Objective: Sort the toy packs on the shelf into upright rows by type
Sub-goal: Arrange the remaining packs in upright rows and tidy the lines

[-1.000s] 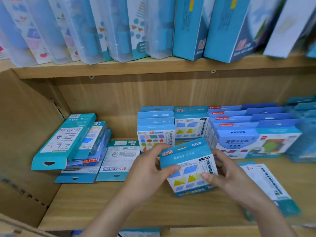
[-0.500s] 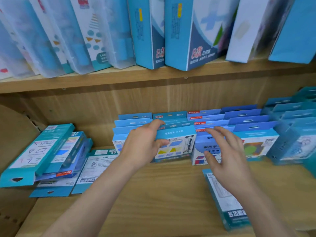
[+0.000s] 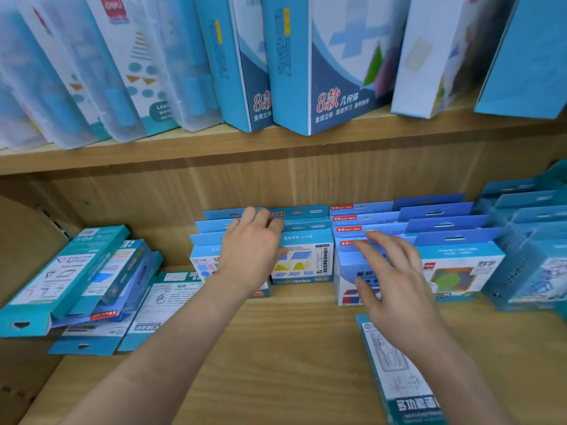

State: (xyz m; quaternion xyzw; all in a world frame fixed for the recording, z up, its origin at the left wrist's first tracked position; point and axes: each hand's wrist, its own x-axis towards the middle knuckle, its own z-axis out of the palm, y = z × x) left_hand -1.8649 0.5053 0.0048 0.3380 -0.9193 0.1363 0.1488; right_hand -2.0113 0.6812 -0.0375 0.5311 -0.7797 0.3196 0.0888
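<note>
The triangle pack [image 3: 303, 262], which both hands held out in front of the rows a second ago, now stands upright at the front of its own row, so one more pack is sorted and the hands are coming free for the next. Nearest the camera, a long flat pack [image 3: 383, 366] lies face up on the bare shelf board [image 3: 276, 363], not yet stood up and probably the next candidate. Just above it the right hand [image 3: 395, 286] has let go. Its fingers are spread and nearly straight, hovering in front of the blue pack row [image 3: 345, 265] and holding nothing; I cannot tell whether the fingertips brush that row's front pack. A little further in, the left hand [image 3: 251, 250] lies over the header cards of the triangle pack and the shapes pack [image 3: 204, 265] beside it, fingers loosely extended across the tops and thumb near the triangle pack's face, steadying or squaring the rows rather than gripping. To the left, a leaning pile [image 3: 70, 277] of teal packs lies tilted and flat against the side wall, unsorted, so a good part of the task remains. Above, tall boxes [image 3: 337, 72] stand on the upper shelf.
</note>
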